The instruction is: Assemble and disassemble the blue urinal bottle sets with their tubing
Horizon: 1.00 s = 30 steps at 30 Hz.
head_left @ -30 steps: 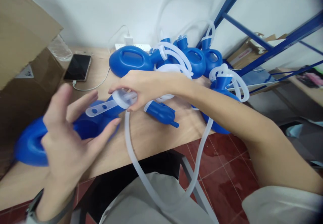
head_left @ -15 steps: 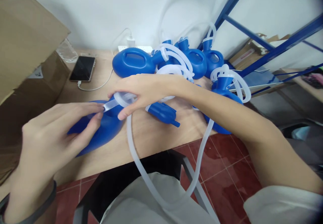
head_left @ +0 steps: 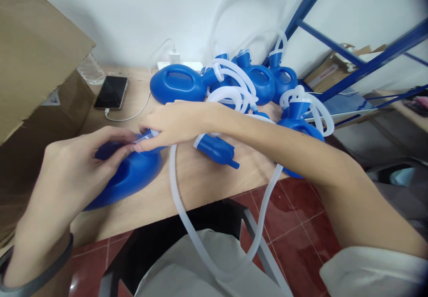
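Observation:
A blue plastic bottle lies on its side at the left of the table, its neck pointing right. My left hand pinches a clear strip at the bottle's neck between thumb and fingertips. Wrapped round the neck end of the same bottle, my right hand covers most of the white ring there. A translucent hose hangs from beside my right hand, loops down over my lap and rises again at the right. A smaller blue piece with a white rim lies right of my right hand.
Several blue bottles with coiled hoses stand or lie along the wall and at the right. A phone on a cable and a power strip are at the back. Cardboard rises at the left, a blue metal frame at the right.
My right hand has moved slightly left and down, closing over the bottle's neck, and the white ring has gone under it. My left hand has shifted only a little, still pinching the strip.

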Available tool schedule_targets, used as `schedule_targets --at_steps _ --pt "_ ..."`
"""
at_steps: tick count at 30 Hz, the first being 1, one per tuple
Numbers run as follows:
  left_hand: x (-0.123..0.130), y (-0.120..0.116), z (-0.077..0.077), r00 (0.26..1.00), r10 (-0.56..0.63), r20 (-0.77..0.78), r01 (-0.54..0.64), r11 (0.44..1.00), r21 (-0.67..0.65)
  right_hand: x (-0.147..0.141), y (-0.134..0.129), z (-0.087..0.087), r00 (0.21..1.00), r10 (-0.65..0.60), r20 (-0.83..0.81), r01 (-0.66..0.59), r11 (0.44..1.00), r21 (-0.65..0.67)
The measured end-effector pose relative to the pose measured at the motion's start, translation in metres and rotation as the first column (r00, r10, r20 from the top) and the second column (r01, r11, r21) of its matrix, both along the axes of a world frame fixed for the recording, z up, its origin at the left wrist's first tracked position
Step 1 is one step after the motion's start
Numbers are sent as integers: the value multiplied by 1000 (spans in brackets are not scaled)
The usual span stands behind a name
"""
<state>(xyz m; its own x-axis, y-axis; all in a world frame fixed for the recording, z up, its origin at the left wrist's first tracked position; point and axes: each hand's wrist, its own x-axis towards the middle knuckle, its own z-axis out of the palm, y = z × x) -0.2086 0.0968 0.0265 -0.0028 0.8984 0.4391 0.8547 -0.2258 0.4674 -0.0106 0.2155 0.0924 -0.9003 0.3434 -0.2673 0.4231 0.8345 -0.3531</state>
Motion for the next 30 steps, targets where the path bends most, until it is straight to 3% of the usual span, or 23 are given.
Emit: schedule_targets --at_steps 9,16,21,30 --pt "-4 1 1 994 100 33 -96 991 -91 -10 -6 -2 999 -28 36 24 993 114" --pt "-3 7 4 990 127 61 -118 983 -140 -8 -5 -2 1000 -17 15 16 998 62" --pt "-4 9 1 985 174 14 -168 967 -193 -9 -7 -1 997 -77 -3 77 997 26" --pt "-14 11 -8 981 187 50 -177 970 -165 -15 -7 -8 989 -139 -45 134 986 -100"
